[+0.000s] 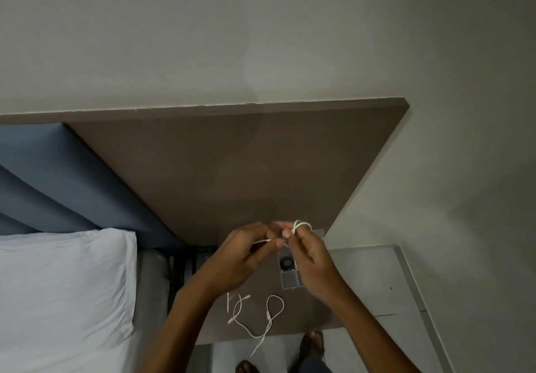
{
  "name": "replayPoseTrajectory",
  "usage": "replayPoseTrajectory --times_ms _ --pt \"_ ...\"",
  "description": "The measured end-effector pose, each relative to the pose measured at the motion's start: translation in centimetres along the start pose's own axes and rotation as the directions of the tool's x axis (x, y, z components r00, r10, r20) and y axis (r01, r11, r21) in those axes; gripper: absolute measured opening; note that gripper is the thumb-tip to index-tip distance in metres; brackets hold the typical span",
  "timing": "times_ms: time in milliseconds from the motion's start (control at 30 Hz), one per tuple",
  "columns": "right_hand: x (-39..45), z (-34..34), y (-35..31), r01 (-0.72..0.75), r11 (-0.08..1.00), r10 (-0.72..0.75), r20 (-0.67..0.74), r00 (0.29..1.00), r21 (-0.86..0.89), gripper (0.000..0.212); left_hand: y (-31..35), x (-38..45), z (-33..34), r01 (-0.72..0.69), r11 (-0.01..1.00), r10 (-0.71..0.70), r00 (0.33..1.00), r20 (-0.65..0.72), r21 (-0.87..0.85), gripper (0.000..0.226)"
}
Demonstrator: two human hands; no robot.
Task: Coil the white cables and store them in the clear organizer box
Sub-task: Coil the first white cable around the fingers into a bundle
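Both hands are raised above a small brown bedside table [307, 314]. My right hand [310, 253] has a white cable [300, 224] looped around its raised fingers. My left hand [246, 253] pinches the free end of that same cable and holds it level, close to the right fingertips. A second white cable [261, 323] lies loose on the table below, its tail hanging over the front edge. The clear organizer box [290, 277] sits on the table behind my hands, partly hidden by them, with a dark round item in one compartment.
A brown headboard panel [246, 164] rises behind the table. A bed with a white pillow [63, 291] and blue padding [58, 187] lies to the left. The grey wall [449, 169] is on the right. My feet [310, 343] stand on the light floor.
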State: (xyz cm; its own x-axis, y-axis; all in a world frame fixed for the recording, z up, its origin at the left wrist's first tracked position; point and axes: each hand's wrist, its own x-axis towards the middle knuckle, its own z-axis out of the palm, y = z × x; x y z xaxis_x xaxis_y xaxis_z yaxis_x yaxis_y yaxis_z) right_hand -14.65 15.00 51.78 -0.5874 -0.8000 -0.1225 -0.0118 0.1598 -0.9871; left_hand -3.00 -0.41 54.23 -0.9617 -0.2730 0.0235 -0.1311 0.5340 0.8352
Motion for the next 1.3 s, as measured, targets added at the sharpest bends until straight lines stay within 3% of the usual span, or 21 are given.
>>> replayPoseTrajectory --times_ms 67,200,267,333,500,600,700,800,867,1033,1233,1300 --pt "-0.2 -0.5 0.3 -0.098 0.995 0.099 0.053 0.994 -0.021 0.026 0.4 0.8 -0.7 -0.031 0.999 0.031 1.0 0.002 0.027 0.025" --pt "-0.1 -2.3 1.4 -0.351 0.936 0.346 0.153 0.926 0.006 0.068 1.4 2.3 -0.8 -0.054 0.997 0.055 0.998 0.013 -0.046 0.022" --pt "0.5 -2.9 1.5 -0.337 0.936 0.309 0.217 0.926 0.101 0.071 1.7 3.2 -0.3 0.007 0.985 -0.004 1.0 0.019 -0.173 0.021" --pt "1.0 -3.3 1.1 -0.3 0.906 0.22 0.271 0.937 0.299 0.056 2.1 4.3 0.3 0.066 0.956 -0.069 0.998 0.0 -0.286 0.025" --pt "2.5 -5.7 -0.4 -0.406 0.557 0.175 0.375 0.91 0.724 0.042 2.6 6.3 1.2 0.084 0.924 -0.139 0.983 -0.123 -0.372 0.019" --pt "3.3 -6.9 -1.1 -0.422 0.376 0.146 0.397 0.906 0.825 0.04 2.1 7.1 1.9 0.097 0.904 -0.184 0.967 -0.175 -0.417 0.025" --pt "3.7 -7.7 -2.6 -0.405 0.289 0.167 0.371 0.913 0.867 0.041 2.1 7.4 3.4 0.109 0.877 -0.211 0.962 -0.172 -0.467 0.033" --pt "4.0 -8.1 -4.1 -0.364 0.336 0.214 0.306 0.928 0.869 0.037 2.6 7.4 4.1 0.106 0.828 -0.234 0.958 -0.167 -0.551 0.04" --pt "4.3 -8.5 -4.2 -0.364 0.373 0.28 0.271 0.921 0.853 0.029 2.3 7.6 3.6 0.105 0.854 -0.223 0.959 -0.176 -0.509 0.055" --pt "4.5 -7.8 -4.8 -0.386 0.282 0.272 0.313 0.91 0.878 0.016 2.1 7.9 2.9 0.092 0.928 -0.158 0.975 -0.156 -0.36 0.06" --pt "5.4 -6.1 -5.9 -0.283 0.325 0.225 0.217 0.95 0.903 0.051 1.8 6.9 2.5 0.154 0.966 -0.178 0.979 -0.103 -0.205 0.051" --pt "5.6 -5.7 -5.5 -0.253 0.44 0.175 0.194 0.965 0.862 0.058 1.6 6.5 2.0 0.17 0.974 -0.179 0.982 -0.05 -0.147 0.046"
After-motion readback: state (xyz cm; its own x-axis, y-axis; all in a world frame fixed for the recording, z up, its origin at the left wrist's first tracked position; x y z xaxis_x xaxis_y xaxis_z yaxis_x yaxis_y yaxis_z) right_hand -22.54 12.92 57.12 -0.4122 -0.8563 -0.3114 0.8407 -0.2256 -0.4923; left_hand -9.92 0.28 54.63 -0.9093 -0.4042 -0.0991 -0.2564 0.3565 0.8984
